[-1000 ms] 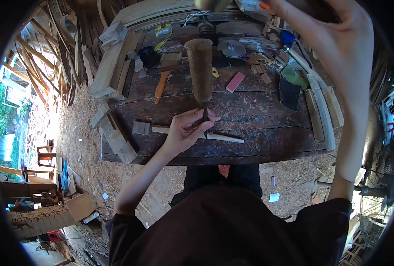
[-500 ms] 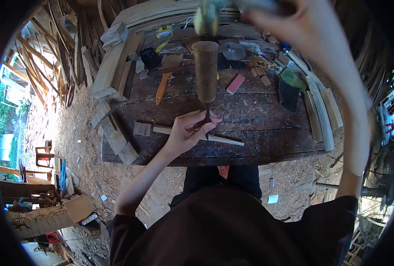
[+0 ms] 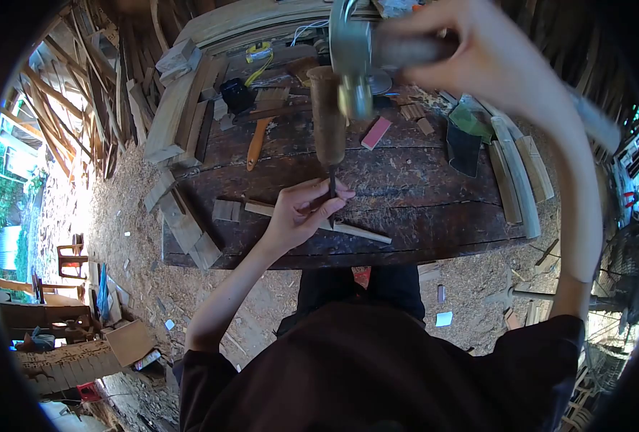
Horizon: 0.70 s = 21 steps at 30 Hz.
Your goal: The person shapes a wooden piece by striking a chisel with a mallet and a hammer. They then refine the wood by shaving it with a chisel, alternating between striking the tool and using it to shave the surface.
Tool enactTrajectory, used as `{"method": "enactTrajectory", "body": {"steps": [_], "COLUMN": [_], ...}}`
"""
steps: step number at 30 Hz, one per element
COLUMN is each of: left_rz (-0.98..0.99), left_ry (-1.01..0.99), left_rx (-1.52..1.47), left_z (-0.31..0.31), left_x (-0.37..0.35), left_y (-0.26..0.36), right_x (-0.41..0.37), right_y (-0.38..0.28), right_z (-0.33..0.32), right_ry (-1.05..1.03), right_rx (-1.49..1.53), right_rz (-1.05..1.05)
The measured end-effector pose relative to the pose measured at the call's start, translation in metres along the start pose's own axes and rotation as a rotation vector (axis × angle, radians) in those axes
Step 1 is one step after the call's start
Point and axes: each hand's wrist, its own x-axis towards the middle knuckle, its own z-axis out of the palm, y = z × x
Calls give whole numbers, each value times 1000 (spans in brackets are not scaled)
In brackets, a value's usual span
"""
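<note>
1. Swinging down from where it was raised a second ago, the hammer (image 3: 352, 65) now blurs right at the butt of the chisel (image 3: 328, 115). The right hand (image 3: 470, 57) is wrapped tight round the hammer's handle.
2. The left hand (image 3: 301, 216) has not shifted. Its fingers pinch the chisel's thin metal shank just under the wooden handle, keeping it upright with its tip on the wood strip (image 3: 363, 232).
3. The strip lies where it lay, flat near the front edge of the workbench (image 3: 420, 209). I judge the blow is landing (or just about to; the blur hides contact), so the cut is being driven rather than repositioned.
4. Edges: the strip runs close to the bench's near rim, with a small block (image 3: 227, 209) just beside its left end.
5. Room: bare boards lie open to the right of the strip, up to the planks (image 3: 521, 180) at the right side. Behind the chisel, an orange-handled brush (image 3: 255, 147) and a pink block (image 3: 375, 132) sit well apart from the left hand.
</note>
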Motion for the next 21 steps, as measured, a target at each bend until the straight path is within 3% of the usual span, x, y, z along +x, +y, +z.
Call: {"method": "enactTrajectory", "body": {"steps": [3,5,7,8,9,11,12,13,15,17,18,19,21], "left_rz": [5,-7,-4,0,5,-2,-2,1,4,10,-15,-41,-40], "left_ry": [-6,-19,-5,-10,-7,2,-4,-13,-23,-40,-40,-43,-41], "left_rx": [32,54,48,53,-3,-67,-27,15,24,42,33,24,21], "left_z": [-1,0,0,0,2,2,2,2,1,0,0,0,1], "left_x": [-1,1,0,0,-1,-4,-3,-3,-3,-1,-1,-1,0], "left_y": [3,5,5,4,3,3,4,5,3,3,2,2,3], "right_x": [4,17,10,11,8,2,6,5,6,8,12,8,5], "right_y": [5,17,11,22,23,16,32,30,22,40,59,50,28], "right_z": [6,-1,-10,10,2,-18,-18,-17,-7,27,42,44,26], "right_ry": [699,714,204,370,375,288,426,590,747,488,394,283,41], "right_rx": [80,255,161,27,24,223,114,287,288,126,126,116,44], "right_rz": [-39,7,301,-95,-95,170,131,6,159,278,-198,-207,11]}}
